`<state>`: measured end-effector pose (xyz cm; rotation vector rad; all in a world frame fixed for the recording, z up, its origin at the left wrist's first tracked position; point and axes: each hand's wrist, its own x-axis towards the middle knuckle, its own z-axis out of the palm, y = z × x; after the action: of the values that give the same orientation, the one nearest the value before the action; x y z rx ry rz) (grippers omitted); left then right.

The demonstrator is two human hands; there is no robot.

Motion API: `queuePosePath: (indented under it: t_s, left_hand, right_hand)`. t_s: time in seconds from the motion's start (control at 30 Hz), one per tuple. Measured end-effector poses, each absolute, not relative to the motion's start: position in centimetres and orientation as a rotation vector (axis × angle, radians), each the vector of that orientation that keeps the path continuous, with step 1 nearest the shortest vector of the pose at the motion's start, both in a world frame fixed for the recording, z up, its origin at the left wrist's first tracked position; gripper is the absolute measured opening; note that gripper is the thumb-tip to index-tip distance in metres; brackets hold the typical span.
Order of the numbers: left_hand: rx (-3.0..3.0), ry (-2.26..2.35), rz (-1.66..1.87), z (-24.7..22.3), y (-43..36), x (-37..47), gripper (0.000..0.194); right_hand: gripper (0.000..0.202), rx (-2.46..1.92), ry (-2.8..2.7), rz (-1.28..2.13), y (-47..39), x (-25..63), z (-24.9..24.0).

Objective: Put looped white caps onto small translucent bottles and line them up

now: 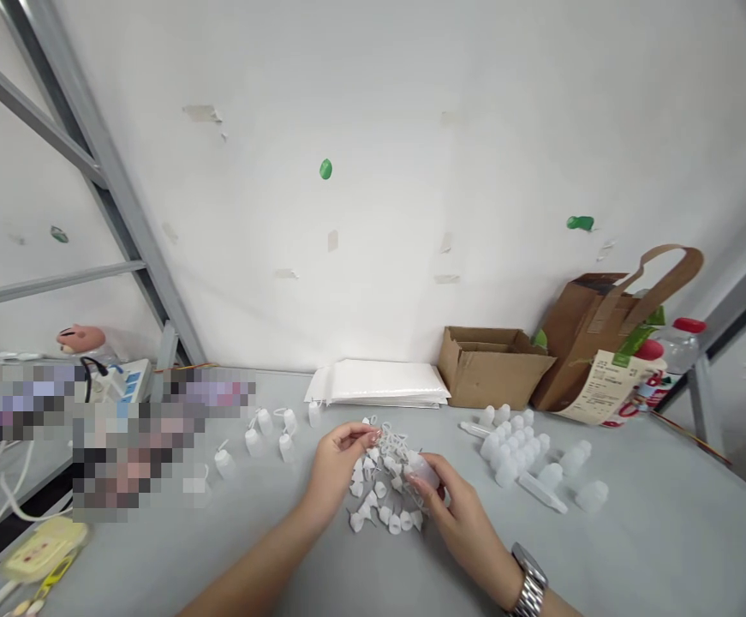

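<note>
Between my hands, a heap of small white caps with loops (371,501) lies on the grey table. My left hand (345,458) is at the heap's upper left, thumb and fingers pinched at a small white piece that is hard to make out. My right hand (443,493) holds a small translucent bottle (422,469) at the heap's right side. Several capped bottles with loops (253,441) stand to the left. On the right, a cluster of translucent bottles without visible loops (510,446) stands beside a lying clear tube-like piece (543,493).
White padded envelopes (378,383) lie by the wall. An open cardboard box (498,377), a brown paper bag (569,343) and a red-capped bottle (681,347) stand at the back right. A yellow case (44,547), cables and a power strip (134,386) are at the left.
</note>
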<state>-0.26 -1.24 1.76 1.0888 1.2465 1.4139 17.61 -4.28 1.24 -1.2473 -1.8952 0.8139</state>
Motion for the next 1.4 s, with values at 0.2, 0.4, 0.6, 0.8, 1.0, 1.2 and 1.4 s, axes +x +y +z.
queuePosePath:
  t_s: [0.2,0.4,0.6,0.8,1.0,1.2,1.4]
  left_hand:
    - [0.841,1.128,1.329,2.2,-2.0,0.1,0.027]
    - [0.85,1.073,1.316,2.3,-2.7,0.9,0.027]
    - [0.928,0.998,1.293,2.5,-3.4,1.7,0.023]
    - [1.009,0.909,1.282,2.8,-3.9,1.7,0.019]
    - [0.88,0.846,1.256,3.2,-4.0,1.8,0.035]
    - [0.847,0.785,1.154,3.2,-4.2,1.9,0.022]
    - [0.833,0.754,1.12,3.0,-4.2,2.0,0.019]
  right_hand:
    - [0.026,-1.153,-1.914,0.877,-4.7,17.1,0.7]
    - [0.027,-1.147,-1.994,0.838,-5.2,16.7,0.4]
    - [0.027,-1.281,-1.956,0.78,-4.9,16.7,0.6]
    - [0.026,-1.334,-1.966,0.691,-5.0,16.7,0.8]
    - [0.023,-1.321,-2.0,0.509,-5.1,16.6,0.5]
    - [0.024,-1.289,-2.048,0.405,-5.2,16.4,0.4]
    - [0.02,-1.248,-2.058,0.272,-5.5,16.3,0.3]
